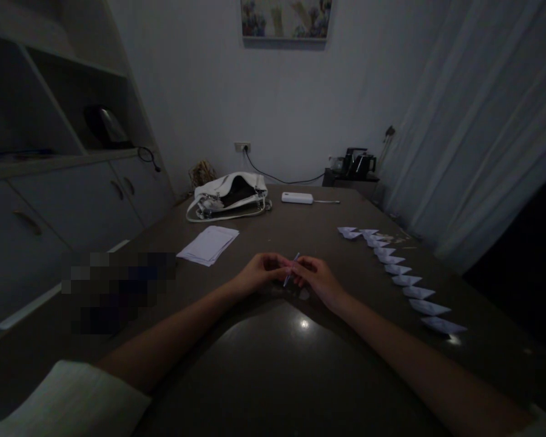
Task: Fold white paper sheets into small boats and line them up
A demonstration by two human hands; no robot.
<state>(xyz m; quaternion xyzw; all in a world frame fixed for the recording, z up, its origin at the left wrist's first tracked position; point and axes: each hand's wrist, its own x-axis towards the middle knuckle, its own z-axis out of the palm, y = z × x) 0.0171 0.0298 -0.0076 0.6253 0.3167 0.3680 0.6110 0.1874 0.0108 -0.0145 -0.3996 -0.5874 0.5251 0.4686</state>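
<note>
Over the middle of the dark table (pixel 255 376), my left hand (pixel 262 271) and my right hand (pixel 317 276) meet around a small piece of folded paper (pixel 286 281). The paper is seen nearly edge-on, as a thin pale strip slanting between the fingertips. Thumbs and fingers of both hands pinch it. Its exact folded shape is hidden by the fingers. To the right, several folded paper boats (pixel 406 280) stand in a curved row, apart from my right hand. A stack of white paper sheets (pixel 209 244) lies beyond my left hand.
A white handbag (pixel 231 195) sits open at the far left of the table, with a white power bank (pixel 297 198) and its short cable to its right. Black kettles (pixel 363 165) stand behind the far right corner. Cabinets (pixel 86 200) line the left; a curtain (pixel 477 133) hangs right.
</note>
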